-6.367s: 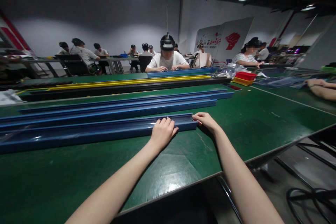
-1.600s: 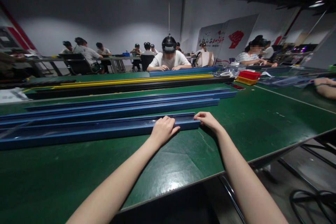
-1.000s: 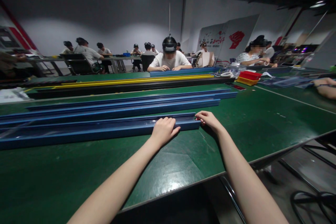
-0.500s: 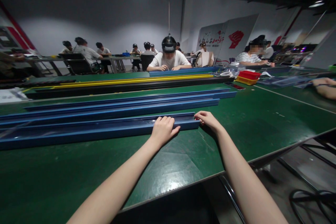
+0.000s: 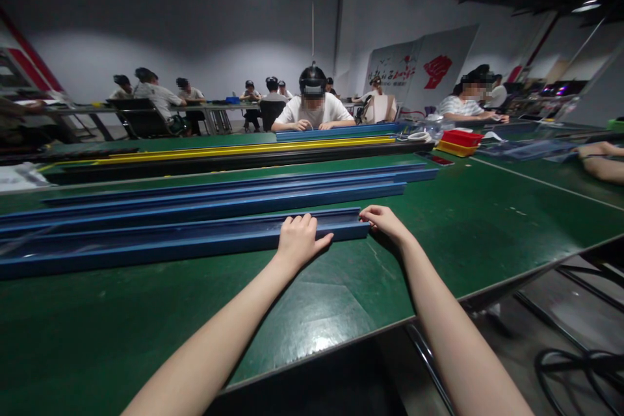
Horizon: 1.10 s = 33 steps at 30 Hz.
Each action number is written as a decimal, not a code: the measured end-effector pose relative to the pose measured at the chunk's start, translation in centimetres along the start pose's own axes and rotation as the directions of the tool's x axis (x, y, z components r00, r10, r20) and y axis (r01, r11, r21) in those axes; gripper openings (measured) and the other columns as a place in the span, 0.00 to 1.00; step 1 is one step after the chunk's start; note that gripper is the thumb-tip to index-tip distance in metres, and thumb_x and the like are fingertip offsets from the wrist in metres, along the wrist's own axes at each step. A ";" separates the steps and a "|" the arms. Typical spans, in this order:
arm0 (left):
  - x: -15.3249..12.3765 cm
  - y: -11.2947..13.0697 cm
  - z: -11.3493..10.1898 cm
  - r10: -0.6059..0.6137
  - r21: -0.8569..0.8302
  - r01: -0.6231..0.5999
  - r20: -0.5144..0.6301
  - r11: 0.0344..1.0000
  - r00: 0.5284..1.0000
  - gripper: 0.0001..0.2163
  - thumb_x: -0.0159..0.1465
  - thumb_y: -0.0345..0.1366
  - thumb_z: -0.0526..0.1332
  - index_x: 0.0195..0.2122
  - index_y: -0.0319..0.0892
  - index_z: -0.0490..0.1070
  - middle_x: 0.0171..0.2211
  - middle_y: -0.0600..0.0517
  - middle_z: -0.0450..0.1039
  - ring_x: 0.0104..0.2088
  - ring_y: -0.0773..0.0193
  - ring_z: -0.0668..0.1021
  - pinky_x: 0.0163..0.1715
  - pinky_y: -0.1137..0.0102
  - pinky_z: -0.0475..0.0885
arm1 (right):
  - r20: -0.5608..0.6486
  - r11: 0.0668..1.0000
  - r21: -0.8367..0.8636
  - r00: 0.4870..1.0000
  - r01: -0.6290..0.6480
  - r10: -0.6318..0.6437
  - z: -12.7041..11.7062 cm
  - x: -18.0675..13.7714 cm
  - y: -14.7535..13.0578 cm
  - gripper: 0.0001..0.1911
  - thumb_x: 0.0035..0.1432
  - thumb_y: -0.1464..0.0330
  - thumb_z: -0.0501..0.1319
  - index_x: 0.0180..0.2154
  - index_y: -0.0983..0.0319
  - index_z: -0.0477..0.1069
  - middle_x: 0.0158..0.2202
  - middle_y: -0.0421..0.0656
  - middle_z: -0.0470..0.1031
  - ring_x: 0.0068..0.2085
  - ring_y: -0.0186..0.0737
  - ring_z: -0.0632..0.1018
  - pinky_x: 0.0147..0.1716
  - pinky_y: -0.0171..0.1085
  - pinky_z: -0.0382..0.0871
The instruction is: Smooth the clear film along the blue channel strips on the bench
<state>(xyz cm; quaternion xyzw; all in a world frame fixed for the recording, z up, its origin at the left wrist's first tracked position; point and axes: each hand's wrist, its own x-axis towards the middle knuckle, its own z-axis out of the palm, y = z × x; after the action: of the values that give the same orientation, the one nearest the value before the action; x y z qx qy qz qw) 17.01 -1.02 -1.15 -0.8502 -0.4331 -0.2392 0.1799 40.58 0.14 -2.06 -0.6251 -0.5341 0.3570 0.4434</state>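
Observation:
A long blue plastic channel (image 5: pixel 146 244) lies along the near part of the green table, with clear glossy material inside its trough. My left hand (image 5: pixel 297 240) rests over its near wall; the fingers reach into the trough and the thumb points right along the outside, gripping the wall. At the channel's right end, my right hand (image 5: pixel 383 220) has its fingers curled together against the end. Whether a small piece sits between those fingertips is hidden. Behind lie two more blue channels, a middle one (image 5: pixel 273 203) and a farther one (image 5: pixel 418 175).
Beyond the channels run long black and yellow strips (image 5: pixel 244 151). A red tray (image 5: pixel 461 137) and a phone (image 5: pixel 440 160) stand to the right. A co-worker (image 5: pixel 314 107) sits opposite; another person's arm (image 5: pixel 602 159) rests on the right. The table's front edge (image 5: pixel 370 333) is close to me.
My left hand has slid slightly left along the blue channel, its fingers spreading a little farther from the thumb. My right hand stays at the channel's end.

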 end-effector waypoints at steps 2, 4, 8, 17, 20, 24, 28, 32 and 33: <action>0.0 -0.1 0.0 -0.008 -0.003 0.008 0.011 1.000 1.000 0.20 0.59 0.51 0.51 0.28 0.37 0.70 0.28 0.46 0.71 0.31 0.58 0.73 0.32 0.65 0.60 | 0.003 1.000 0.000 1.000 0.000 0.000 0.0 0.0 0.0 0.07 0.42 0.66 0.58 0.24 0.64 0.68 0.20 0.38 0.68 0.19 0.26 0.65 0.16 0.27 0.57; 0.0 -0.2 -0.1 -0.015 -0.013 0.015 0.023 1.000 1.000 0.20 0.59 0.51 0.51 0.28 0.37 0.70 0.28 0.46 0.71 0.31 0.58 0.73 0.32 0.65 0.61 | 0.005 1.000 -0.002 1.000 0.000 0.000 0.0 0.0 0.0 0.07 0.42 0.66 0.58 0.24 0.64 0.68 0.20 0.38 0.68 0.20 0.26 0.65 0.16 0.27 0.57; 0.0 -0.5 -0.5 0.007 -0.034 -0.004 0.074 0.999 0.997 0.19 0.60 0.50 0.52 0.28 0.38 0.70 0.29 0.46 0.71 0.31 0.59 0.73 0.31 0.67 0.62 | -0.007 1.000 -0.011 1.000 0.006 -0.006 0.0 0.0 0.0 0.07 0.42 0.65 0.58 0.24 0.63 0.68 0.20 0.38 0.68 0.20 0.27 0.65 0.16 0.28 0.57; 0.0 -0.8 -1.0 0.003 -0.051 0.006 0.173 0.999 0.985 0.18 0.61 0.49 0.51 0.30 0.38 0.69 0.31 0.47 0.71 0.33 0.59 0.74 0.28 0.69 0.64 | 0.011 0.999 -0.034 1.000 -0.003 0.004 -0.1 -0.2 -0.3 0.08 0.40 0.65 0.59 0.24 0.63 0.68 0.22 0.38 0.69 0.21 0.28 0.66 0.17 0.28 0.58; 0.0 -0.8 -1.1 0.002 -0.042 0.006 0.182 0.999 0.983 0.18 0.61 0.50 0.51 0.30 0.38 0.69 0.32 0.46 0.71 0.33 0.59 0.75 0.28 0.70 0.64 | 0.015 0.999 -0.043 1.000 -0.008 0.008 -0.2 -0.2 -0.4 0.07 0.40 0.65 0.59 0.23 0.63 0.68 0.22 0.38 0.69 0.21 0.28 0.66 0.17 0.28 0.57; 0.0 -0.9 -1.2 -0.006 -0.034 0.013 0.199 0.999 0.980 0.20 0.61 0.51 0.50 0.31 0.38 0.69 0.31 0.47 0.72 0.33 0.59 0.75 0.27 0.71 0.64 | 0.008 0.998 -0.064 1.000 -0.004 0.005 -0.1 -0.2 -0.4 0.07 0.41 0.65 0.57 0.23 0.63 0.68 0.21 0.39 0.69 0.21 0.28 0.65 0.18 0.28 0.57; 0.0 -1.0 -1.3 -0.020 -0.029 0.027 0.200 0.999 0.980 0.21 0.60 0.52 0.50 0.31 0.38 0.69 0.31 0.47 0.72 0.33 0.59 0.75 0.26 0.71 0.63 | -0.006 0.998 -0.066 1.000 -0.002 0.001 0.0 -0.2 -0.3 0.07 0.41 0.65 0.56 0.23 0.63 0.68 0.21 0.39 0.68 0.21 0.28 0.65 0.18 0.28 0.57; 0.0 -1.0 -1.2 -0.024 -0.023 0.029 0.195 0.999 0.981 0.22 0.60 0.53 0.49 0.31 0.37 0.70 0.30 0.46 0.72 0.32 0.59 0.75 0.25 0.72 0.62 | -0.002 0.998 -0.057 1.000 -0.011 0.010 0.0 -0.1 -0.2 0.08 0.41 0.65 0.56 0.23 0.63 0.68 0.20 0.38 0.67 0.20 0.27 0.65 0.17 0.28 0.57; 0.0 -1.0 -1.1 -0.023 -0.022 0.028 0.190 0.999 0.981 0.22 0.60 0.53 0.49 0.31 0.37 0.70 0.30 0.46 0.72 0.32 0.60 0.75 0.25 0.72 0.62 | -0.002 0.998 -0.056 1.000 -0.011 0.011 -0.1 -0.1 -0.2 0.08 0.41 0.65 0.56 0.23 0.63 0.68 0.20 0.38 0.67 0.20 0.27 0.65 0.17 0.28 0.57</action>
<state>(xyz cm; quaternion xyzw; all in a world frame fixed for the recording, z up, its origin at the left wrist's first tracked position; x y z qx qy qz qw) 15.89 -1.08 -0.13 -0.8657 -0.4563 -0.1646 0.1240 40.55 0.08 -1.88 -0.6404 -0.5403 0.3438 0.4241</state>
